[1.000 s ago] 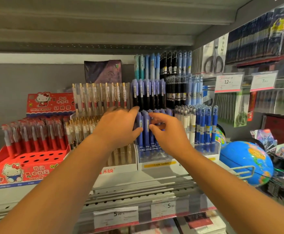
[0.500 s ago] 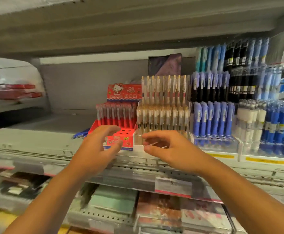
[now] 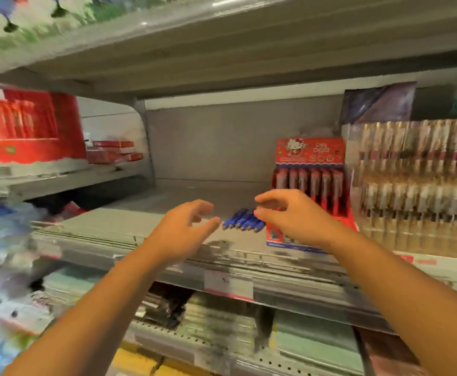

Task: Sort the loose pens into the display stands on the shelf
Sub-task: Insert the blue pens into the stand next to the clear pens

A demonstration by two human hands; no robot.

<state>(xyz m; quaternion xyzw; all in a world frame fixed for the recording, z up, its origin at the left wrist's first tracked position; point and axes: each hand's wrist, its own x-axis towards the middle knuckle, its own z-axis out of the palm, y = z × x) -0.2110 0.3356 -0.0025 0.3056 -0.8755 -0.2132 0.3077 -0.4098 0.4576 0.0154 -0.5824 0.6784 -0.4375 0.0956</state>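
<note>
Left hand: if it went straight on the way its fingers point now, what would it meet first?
Probably the blue pens lying loose on the shelf, just past the thumb of the left hand. With the blur, its height above them is unclear.

- The loose pens (image 3: 242,222) are deep blue.
- The shelf (image 3: 140,221) is plain grey.
- The display stand (image 3: 311,169) is red with a white cartoon cat.
- The neighbouring stand (image 3: 409,180) holds gold-and-clear pens.

Grey back panel (image 3: 216,142), metal shelf (image 3: 140,221), upper shelf (image 3: 249,58) overhead
</note>
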